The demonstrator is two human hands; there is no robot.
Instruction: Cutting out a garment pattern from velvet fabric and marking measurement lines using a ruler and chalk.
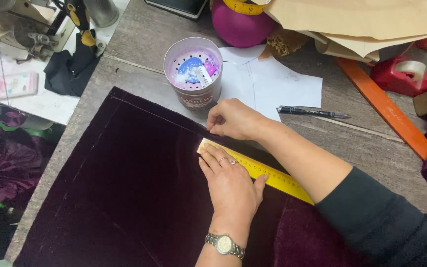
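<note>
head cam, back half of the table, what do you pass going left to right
sewing machine → black cloth → round tin of sewing bits → white paper sheet → black pen → orange ruler → red tape dispenser

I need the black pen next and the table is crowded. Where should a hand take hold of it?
Grip the black pen around the middle of its barrel, coming straight down from above. It lies flat and alone on the bare wooden table, just right of the white paper, pointing left to right, so both long sides are free for fingers.
</note>
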